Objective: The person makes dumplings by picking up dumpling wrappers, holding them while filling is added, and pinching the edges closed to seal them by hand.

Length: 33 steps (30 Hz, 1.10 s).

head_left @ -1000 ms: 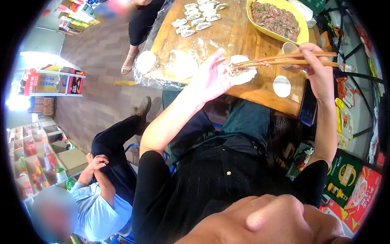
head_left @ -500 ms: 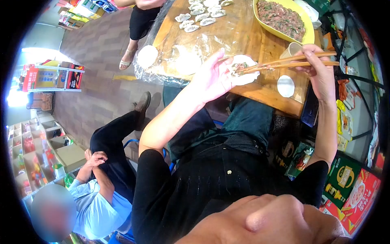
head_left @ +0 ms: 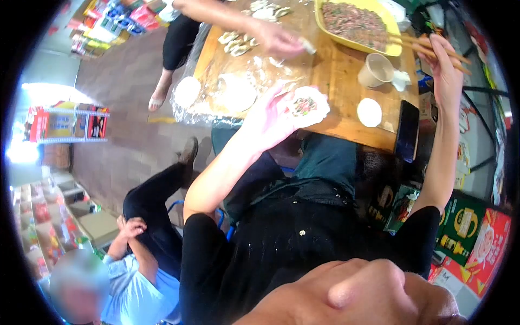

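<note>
My left hand (head_left: 269, 116) is closed at the edge of a round dumpling wrapper (head_left: 321, 112), holding it flat near the table's front edge. A small heap of meat filling (head_left: 304, 105) lies on the wrapper. My right hand (head_left: 447, 73) grips a pair of wooden chopsticks (head_left: 420, 45). Their tips reach into the chopped meat filling (head_left: 352, 24) at the near right of a yellow tray (head_left: 393, 50). One loose wrapper (head_left: 370, 112) lies on the table between my hands.
A co-worker's hand (head_left: 279, 40) holds a small pale piece over the table. Shaped dumplings (head_left: 237, 43) lie at the back left, with more wrappers (head_left: 236, 93) closer. A paper cup (head_left: 376, 71) and a phone (head_left: 407, 130) are on the right. Another person (head_left: 138, 287) sits at left.
My right hand has moved the chopsticks from the wrapper up and right to the tray, leaving filling on the wrapper. A co-worker's arm has come in over the table.
</note>
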Tool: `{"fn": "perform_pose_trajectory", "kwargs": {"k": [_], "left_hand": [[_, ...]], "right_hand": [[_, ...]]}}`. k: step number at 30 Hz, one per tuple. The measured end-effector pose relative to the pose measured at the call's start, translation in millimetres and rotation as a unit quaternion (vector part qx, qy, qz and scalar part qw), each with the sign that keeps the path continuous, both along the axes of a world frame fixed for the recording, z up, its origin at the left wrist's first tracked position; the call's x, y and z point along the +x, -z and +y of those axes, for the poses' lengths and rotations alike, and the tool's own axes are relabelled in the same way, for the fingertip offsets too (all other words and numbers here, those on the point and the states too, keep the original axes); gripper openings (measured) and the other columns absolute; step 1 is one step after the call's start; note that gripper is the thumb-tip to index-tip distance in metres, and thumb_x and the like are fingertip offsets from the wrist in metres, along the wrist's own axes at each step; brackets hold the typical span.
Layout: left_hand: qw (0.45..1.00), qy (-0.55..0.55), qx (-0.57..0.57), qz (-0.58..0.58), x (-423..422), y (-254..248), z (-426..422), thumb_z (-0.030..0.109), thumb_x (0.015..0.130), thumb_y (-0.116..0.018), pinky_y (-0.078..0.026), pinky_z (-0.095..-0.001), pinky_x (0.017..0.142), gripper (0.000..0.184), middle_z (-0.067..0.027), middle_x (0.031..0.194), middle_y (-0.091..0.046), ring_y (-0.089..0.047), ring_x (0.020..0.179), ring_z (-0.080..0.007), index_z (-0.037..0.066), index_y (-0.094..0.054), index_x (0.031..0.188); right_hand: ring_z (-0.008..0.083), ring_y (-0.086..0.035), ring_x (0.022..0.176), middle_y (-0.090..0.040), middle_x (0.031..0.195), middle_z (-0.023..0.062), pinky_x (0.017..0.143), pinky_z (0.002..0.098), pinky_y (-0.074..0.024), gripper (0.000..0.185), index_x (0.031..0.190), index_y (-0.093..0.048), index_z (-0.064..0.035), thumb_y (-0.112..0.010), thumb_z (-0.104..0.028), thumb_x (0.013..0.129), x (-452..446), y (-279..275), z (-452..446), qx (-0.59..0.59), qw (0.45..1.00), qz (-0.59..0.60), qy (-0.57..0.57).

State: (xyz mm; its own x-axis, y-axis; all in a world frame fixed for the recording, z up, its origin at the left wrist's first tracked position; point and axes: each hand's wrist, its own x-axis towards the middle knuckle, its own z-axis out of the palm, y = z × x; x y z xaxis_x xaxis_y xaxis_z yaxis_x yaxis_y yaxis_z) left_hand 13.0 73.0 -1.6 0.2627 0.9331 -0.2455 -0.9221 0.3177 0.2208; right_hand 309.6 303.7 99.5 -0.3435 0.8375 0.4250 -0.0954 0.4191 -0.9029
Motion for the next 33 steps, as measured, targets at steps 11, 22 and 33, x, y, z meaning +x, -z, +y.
{"fn": "perform_pose_trajectory", "kwargs": {"k": [11, 22, 33], "left_hand": [[0.997, 0.06, 0.034, 0.041, 21, -24, -16, 0.04, 0.102, -0.03, -0.038, -0.0423, 0.11, 0.063, -0.0287, 0.14, -0.043, -0.048, 0.129, -0.0337, -0.01, -0.032, 0.14], [0.988, 0.056, 0.076, 0.118, 27, -27, -34, 0.046, 0.101, -0.034, -0.04, -0.0421, 0.109, 0.071, -0.0301, 0.14, -0.042, -0.048, 0.128, -0.037, -0.012, -0.026, 0.142], [0.903, 0.119, 0.253, 0.325, 62, -8, -36, 0.051, 0.097, -0.044, -0.039, -0.0385, 0.107, 0.077, -0.0146, 0.153, -0.029, -0.038, 0.137, -0.0245, 0.005, -0.016, 0.151]], "right_hand": [[0.0082, -0.061, 0.081, -0.062, 0.094, 0.0017, 0.073, 0.0207, -0.0546, 0.021, 0.109, -0.062, -0.0011, -0.059, -0.016, 0.095, -22, 59, 89, 0.059, 0.98, -0.173, 0.076], [0.0166, -0.061, 0.089, -0.066, 0.098, 0.0093, 0.079, 0.0284, -0.0497, 0.037, 0.12, -0.06, -0.0009, -0.05, -0.029, 0.098, -14, 56, -99, -0.014, 0.981, -0.153, 0.119], [0.0316, -0.057, 0.116, -0.057, 0.124, 0.0179, 0.101, 0.0498, -0.0443, 0.07, 0.126, -0.048, 0.0001, -0.036, -0.062, 0.096, -66, 134, -211, -0.679, 0.592, 0.354, -0.253]]}}
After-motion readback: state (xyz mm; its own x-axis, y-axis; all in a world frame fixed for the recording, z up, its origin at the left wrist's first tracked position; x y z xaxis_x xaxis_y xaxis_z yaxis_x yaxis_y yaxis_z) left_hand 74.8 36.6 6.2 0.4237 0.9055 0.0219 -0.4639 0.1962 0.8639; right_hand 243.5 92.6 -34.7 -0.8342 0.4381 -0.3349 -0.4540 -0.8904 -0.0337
